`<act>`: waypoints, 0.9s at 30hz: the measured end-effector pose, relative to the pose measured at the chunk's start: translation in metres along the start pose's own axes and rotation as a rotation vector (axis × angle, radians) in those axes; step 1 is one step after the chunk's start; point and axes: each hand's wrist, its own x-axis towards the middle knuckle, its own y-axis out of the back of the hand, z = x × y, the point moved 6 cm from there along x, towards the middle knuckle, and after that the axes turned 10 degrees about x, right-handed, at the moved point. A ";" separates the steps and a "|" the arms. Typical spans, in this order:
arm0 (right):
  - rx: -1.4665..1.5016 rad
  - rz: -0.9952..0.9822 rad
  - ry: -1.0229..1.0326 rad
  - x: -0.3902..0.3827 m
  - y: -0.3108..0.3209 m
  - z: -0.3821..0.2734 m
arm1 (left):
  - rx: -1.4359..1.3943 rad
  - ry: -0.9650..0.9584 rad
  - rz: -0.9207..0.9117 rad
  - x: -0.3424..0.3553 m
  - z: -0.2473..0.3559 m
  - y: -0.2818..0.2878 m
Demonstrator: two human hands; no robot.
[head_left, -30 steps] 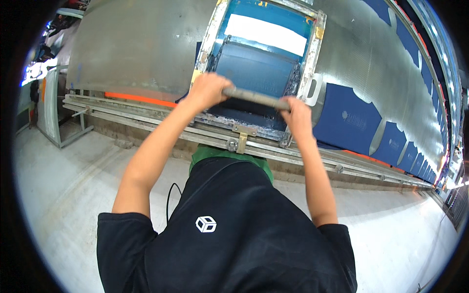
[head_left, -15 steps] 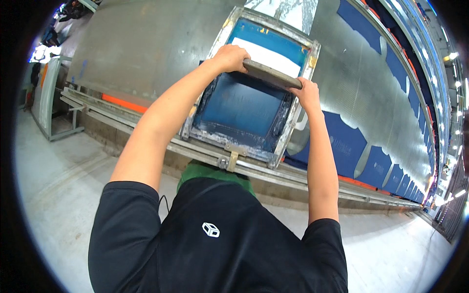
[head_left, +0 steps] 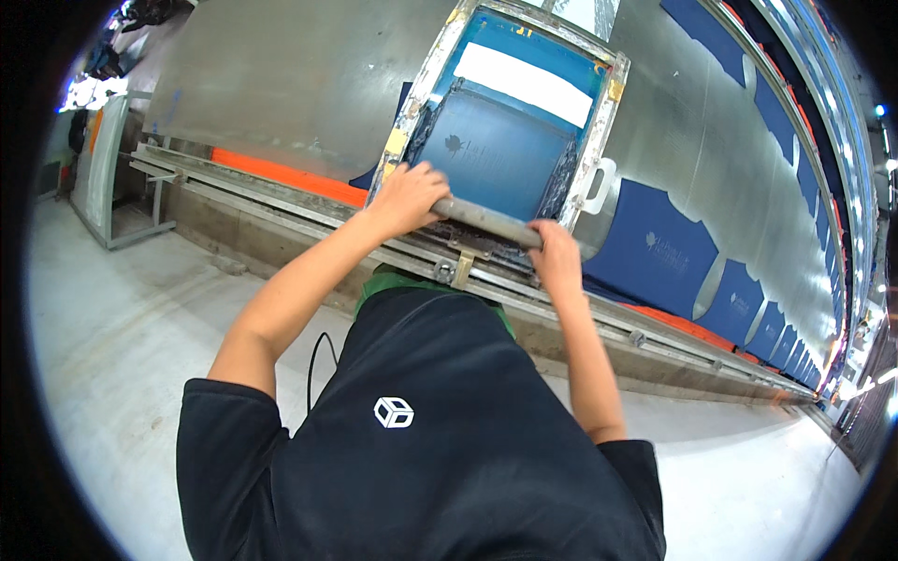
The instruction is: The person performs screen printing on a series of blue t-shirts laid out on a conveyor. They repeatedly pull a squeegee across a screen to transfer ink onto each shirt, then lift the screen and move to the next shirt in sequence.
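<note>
Both my hands are closed round a long squeegee (head_left: 488, 222) that lies across the near end of a screen-printing frame (head_left: 608, 107). My left hand (head_left: 410, 198) grips its left end and my right hand (head_left: 556, 251) its right end. Beyond the squeegee stretches the blue mesh (head_left: 500, 150), with a dark leaf-shaped print area showing through. A white strip (head_left: 526, 84) crosses the mesh toward the far end. Dark ink smears line the mesh's side edges. The squeegee's lower edge is hidden from view.
The frame rests on a long metal printing table (head_left: 290, 75). Navy fabric pieces (head_left: 652, 248) with pale prints lie in a row to the right. A rail (head_left: 281, 208) with clamps runs along the near edge. At far left stands a metal rack (head_left: 110, 173). A white handle (head_left: 601, 185) juts from the frame's right side.
Both hands have drawn the squeegee toward my body, from mid-screen to the near end of the frame. The mesh with its dark print area is now uncovered.
</note>
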 end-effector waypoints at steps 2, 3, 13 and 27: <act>-0.022 0.008 0.113 0.018 0.002 -0.005 | 0.004 -0.051 0.200 0.016 0.003 0.016; -0.041 0.036 0.204 0.026 0.003 -0.008 | -0.008 -0.050 0.285 0.026 0.005 0.019; -0.253 -0.311 -0.216 0.090 -0.043 0.026 | -0.189 -0.007 -0.175 0.086 -0.026 -0.046; 0.220 0.648 -0.490 0.093 0.055 0.154 | -0.107 0.004 0.096 0.159 -0.087 0.054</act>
